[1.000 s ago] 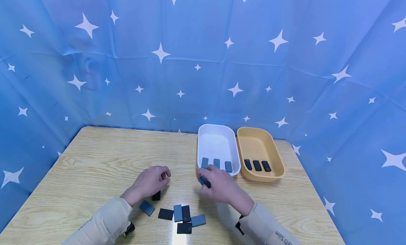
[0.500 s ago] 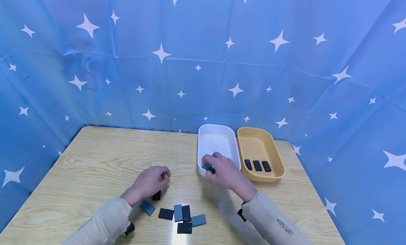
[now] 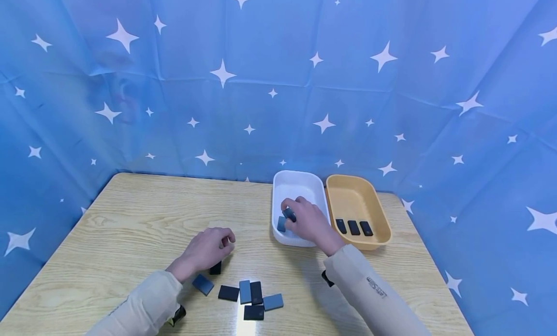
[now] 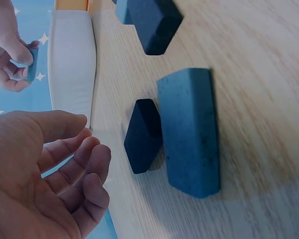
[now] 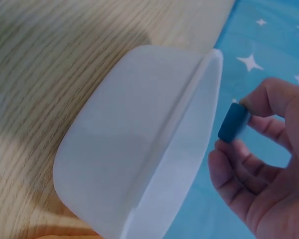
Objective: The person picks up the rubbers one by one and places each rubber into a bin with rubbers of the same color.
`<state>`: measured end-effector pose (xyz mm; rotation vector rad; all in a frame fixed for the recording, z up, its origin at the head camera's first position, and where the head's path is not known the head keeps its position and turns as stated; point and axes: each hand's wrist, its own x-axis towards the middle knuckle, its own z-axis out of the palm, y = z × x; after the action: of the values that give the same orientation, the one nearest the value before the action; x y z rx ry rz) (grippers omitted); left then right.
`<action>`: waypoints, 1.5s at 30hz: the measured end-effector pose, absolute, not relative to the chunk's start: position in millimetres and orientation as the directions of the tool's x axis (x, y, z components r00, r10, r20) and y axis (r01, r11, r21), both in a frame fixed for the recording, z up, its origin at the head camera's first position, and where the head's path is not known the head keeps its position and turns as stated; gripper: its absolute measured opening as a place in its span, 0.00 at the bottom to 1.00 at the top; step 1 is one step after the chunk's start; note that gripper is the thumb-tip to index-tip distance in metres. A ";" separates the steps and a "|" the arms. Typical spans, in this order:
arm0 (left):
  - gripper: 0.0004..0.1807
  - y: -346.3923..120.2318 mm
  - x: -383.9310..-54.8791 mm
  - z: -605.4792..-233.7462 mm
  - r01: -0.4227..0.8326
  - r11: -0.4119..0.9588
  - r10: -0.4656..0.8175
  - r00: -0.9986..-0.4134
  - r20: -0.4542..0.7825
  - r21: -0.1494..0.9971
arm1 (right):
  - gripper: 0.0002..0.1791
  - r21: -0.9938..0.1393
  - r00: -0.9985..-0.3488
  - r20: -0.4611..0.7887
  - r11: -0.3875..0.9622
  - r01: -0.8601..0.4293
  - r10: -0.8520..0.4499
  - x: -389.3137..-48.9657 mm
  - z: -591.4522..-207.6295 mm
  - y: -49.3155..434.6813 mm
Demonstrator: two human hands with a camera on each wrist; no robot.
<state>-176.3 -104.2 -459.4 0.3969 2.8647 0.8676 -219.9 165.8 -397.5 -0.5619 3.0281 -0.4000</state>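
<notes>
Between thumb and fingertips, my right hand (image 3: 311, 223) pinches a small blue-grey rectangular block (image 5: 233, 122) over the white tub (image 3: 292, 240). One blue-grey block (image 3: 281, 224) shows inside that tub; my hand and forearm hide much of the rest. My left hand (image 3: 205, 250) hovers over the table with loosely curled fingers and nothing in them. Close to it are a black block (image 3: 215, 268), partly hidden by the hand, and a blue-grey block (image 3: 202, 284). In the left wrist view, the left hand (image 4: 55, 172) is apart from the nearby blue-grey block (image 4: 189, 132).
An orange tub (image 3: 354, 200) adjoins the white one on its right, with three black blocks (image 3: 354, 227) in a row. More loose black and blue-grey blocks (image 3: 273, 301) lie near the table's front. A blue star-patterned curtain (image 3: 261, 109) hangs behind the wooden table (image 3: 174, 205).
My right hand has moved up and away, carrying the block from the white tub's front edge to above its inside. The left hand stays in place.
</notes>
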 end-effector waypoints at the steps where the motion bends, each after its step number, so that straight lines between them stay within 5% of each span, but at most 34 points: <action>1: 0.04 -104.1 -176.1 -459.3 0.216 0.801 0.285 -0.958 -0.038 0.558 | 0.16 -0.261 -0.938 0.003 0.905 -0.336 -0.347 -222.6 -398.5 165.5; 33: 0.04 -105.6 -176.7 -462.2 0.216 0.792 0.281 -0.959 -0.026 0.571 | 0.13 -0.373 -0.975 -0.208 0.928 0.002 -0.081 -283.7 -428.8 151.9; 45: 0.03 -104.4 -176.8 -463.4 0.209 0.796 0.276 -0.961 -0.033 0.568 | 0.16 -0.382 -0.963 -0.258 0.923 0.034 -0.072 -295.6 -425.1 142.8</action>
<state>-176.8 -104.4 -463.4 0.3889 2.8682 0.8880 -295.6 142.8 -425.1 -0.0282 2.8146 -0.5662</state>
